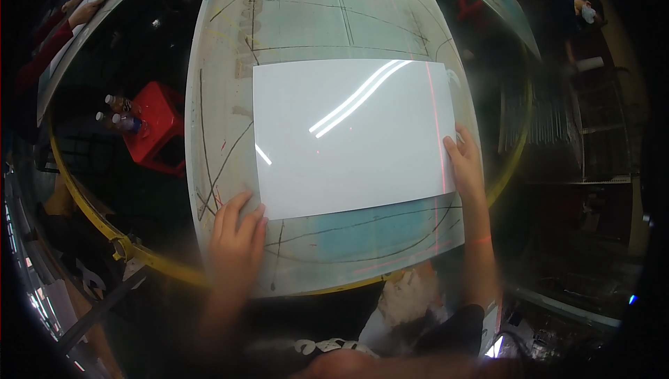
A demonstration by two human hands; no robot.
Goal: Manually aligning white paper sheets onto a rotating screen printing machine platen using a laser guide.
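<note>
A glossy white sheet lies on a worn, pale green board marked with dark drawn lines. Ceiling light reflects in bright streaks off its surface. My right hand grips the sheet's right edge, the thumb on top and the other fingers along the side. By the lower left corner, my left hand rests on the board, fingers stretched out and thumb side against the corner. A thin red light line runs down the sheet near its right edge.
Left of the board, a red plastic stool holds several bottles. A yellow curved rail passes around the board. Another person's hands work at a white sheet at upper left. A masked person stands at upper right beside a rack.
</note>
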